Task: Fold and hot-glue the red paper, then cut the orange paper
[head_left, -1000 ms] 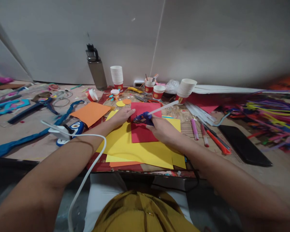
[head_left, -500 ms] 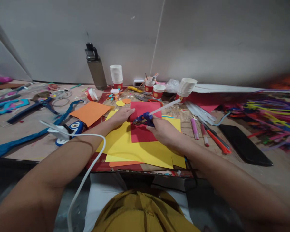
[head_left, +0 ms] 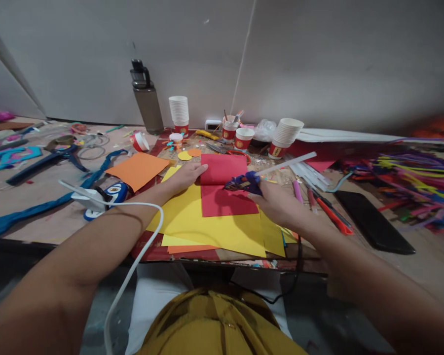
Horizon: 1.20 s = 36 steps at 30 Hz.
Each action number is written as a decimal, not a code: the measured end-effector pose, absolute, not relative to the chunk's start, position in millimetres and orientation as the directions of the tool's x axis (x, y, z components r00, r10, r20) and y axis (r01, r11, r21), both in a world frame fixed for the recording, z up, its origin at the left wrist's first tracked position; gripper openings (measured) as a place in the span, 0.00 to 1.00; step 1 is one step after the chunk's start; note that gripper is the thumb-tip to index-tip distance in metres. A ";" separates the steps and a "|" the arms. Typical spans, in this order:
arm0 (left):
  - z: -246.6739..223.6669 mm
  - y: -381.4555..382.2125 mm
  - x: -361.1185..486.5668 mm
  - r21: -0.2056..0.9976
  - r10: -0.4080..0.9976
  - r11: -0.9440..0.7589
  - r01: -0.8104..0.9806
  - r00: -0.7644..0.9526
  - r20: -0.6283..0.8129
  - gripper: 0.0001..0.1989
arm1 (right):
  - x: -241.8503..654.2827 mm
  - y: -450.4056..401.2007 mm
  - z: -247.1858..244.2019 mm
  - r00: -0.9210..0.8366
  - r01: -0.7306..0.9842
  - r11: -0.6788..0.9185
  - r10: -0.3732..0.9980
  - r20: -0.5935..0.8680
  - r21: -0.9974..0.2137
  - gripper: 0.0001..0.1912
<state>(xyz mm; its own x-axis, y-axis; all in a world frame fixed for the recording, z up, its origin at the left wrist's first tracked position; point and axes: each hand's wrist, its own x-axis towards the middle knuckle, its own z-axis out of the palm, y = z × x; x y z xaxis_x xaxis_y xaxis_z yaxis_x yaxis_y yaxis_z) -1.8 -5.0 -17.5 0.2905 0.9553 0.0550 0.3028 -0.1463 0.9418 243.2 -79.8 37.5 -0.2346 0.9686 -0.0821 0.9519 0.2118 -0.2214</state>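
Observation:
Two overlapping areas of red paper (head_left: 227, 204) lie on yellow sheets (head_left: 214, 231) in the middle of the table, with a crease or edge across them. My left hand (head_left: 187, 176) pinches the left edge of the upper red part. In my right hand (head_left: 272, 197) is a blue glue gun (head_left: 249, 183), its nozzle pointing left over the red paper. A translucent glue stick (head_left: 290, 162) sticks out of the gun's back, up and to the right.
Orange paper (head_left: 137, 170) and a blue-white power socket (head_left: 113, 197) with a white cable lie left. Paper cups (head_left: 286, 135) and a bottle (head_left: 148, 108) stand behind. To the right are a black phone (head_left: 373, 222), a red cutter (head_left: 335, 216) and pipe cleaners (head_left: 422, 182).
My right hand has moved the glue gun to the right, off the middle of the red paper. The lower red area shows more fully. My left hand has hardly moved.

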 end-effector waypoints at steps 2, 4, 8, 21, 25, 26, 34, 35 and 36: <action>-19.1 -3.7 -2.3 0.941 0.954 -0.148 0.304 0.295 0.055 0.19 | 256.3 -79.1 38.2 -0.196 0.971 0.182 0.977 -0.086 -0.153 0.13; -22.4 -1.1 -3.4 0.940 0.951 -0.162 0.300 0.303 0.067 0.19 | 265.2 -79.4 38.8 -0.168 0.981 0.159 0.982 -0.084 -0.107 0.14; -26.2 1.7 -4.5 0.934 0.940 -0.202 0.296 0.328 0.100 0.19 | 262.4 -82.1 39.8 -0.152 0.984 0.145 0.987 -0.061 -0.099 0.13; -18.9 -2.5 -2.9 0.905 0.952 -0.230 0.357 0.276 0.133 0.21 | 239.7 -77.3 30.3 -0.216 0.947 0.203 0.976 -0.025 -0.248 0.13; -22.3 -0.2 -3.4 0.910 0.948 -0.238 0.340 0.287 0.141 0.21 | 267.1 -77.6 34.9 -0.123 0.988 0.118 0.991 -0.047 -0.096 0.13; -22.8 -0.1 -3.4 0.912 0.947 -0.236 0.336 0.288 0.140 0.20 | 272.1 -78.7 36.3 -0.107 0.992 0.104 0.993 -0.046 -0.065 0.13; -22.0 -1.7 -2.7 0.930 0.953 -0.194 0.313 0.286 0.102 0.20 | 281.4 -89.5 43.5 -0.079 0.995 0.075 0.996 -0.052 -0.062 0.13; -21.4 -2.1 -2.5 0.928 0.953 -0.193 0.318 0.284 0.101 0.20 | 281.3 -88.2 41.9 -0.073 0.996 0.071 0.997 -0.036 -0.055 0.13; -20.7 -2.6 -2.3 0.926 0.955 -0.193 0.325 0.280 0.100 0.20 | 281.1 -86.5 40.1 -0.067 0.997 0.066 0.997 -0.022 -0.039 0.13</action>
